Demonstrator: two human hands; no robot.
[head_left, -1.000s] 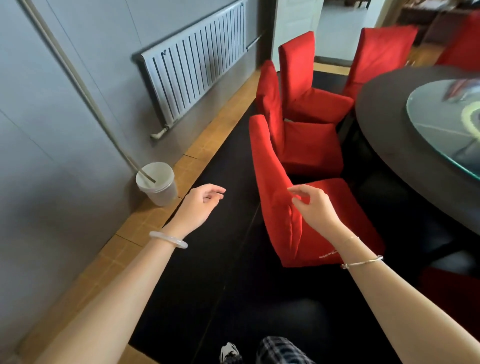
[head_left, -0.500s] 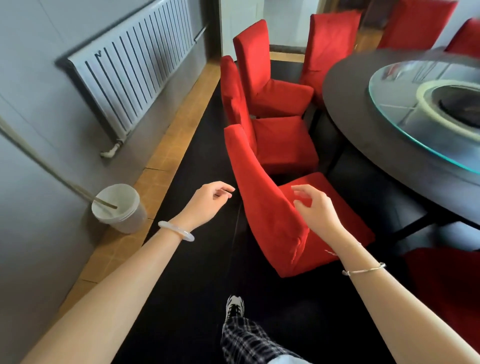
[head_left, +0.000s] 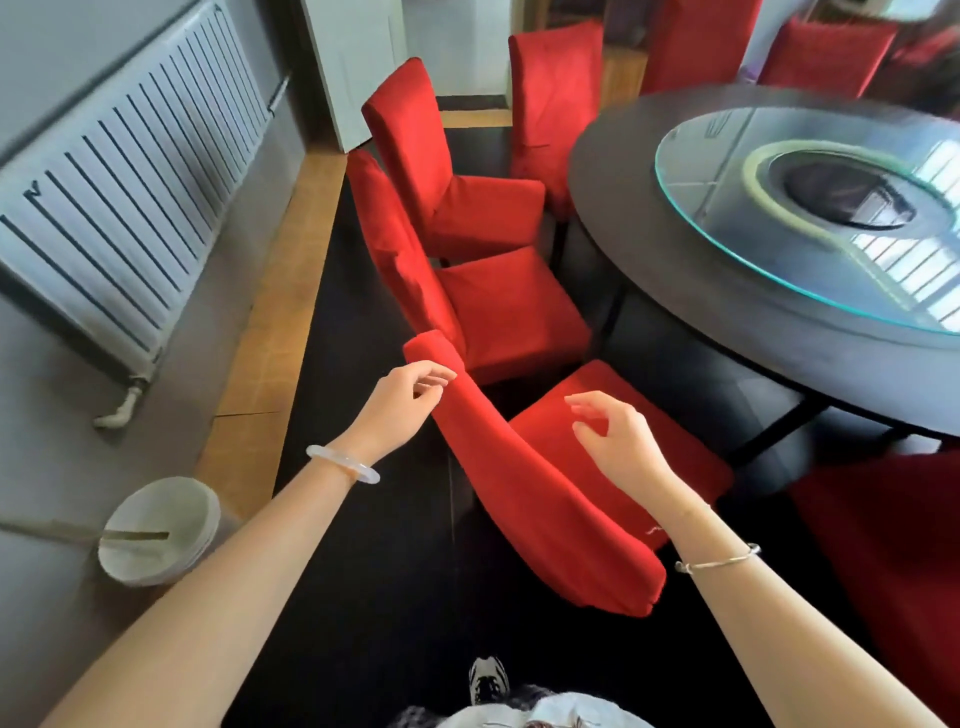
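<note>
Flanking the backrest of the red fabric-covered chair, left hand and right hand both loosely curled, gripping nothing

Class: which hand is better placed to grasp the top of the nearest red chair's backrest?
Left. The left hand sits right beside the backrest top, fingers loosely curled toward it; the right hand hovers open over the seat.

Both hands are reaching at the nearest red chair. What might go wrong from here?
The left hand has only fingertips at the top of the nearest chair, and the right hand hovers over its seat holding nothing; a tug may slip or just shift the fabric cover.
The next chair stands very close ahead; moving this one could knock it.
The white bucket beside the left arm could be bumped.
</note>
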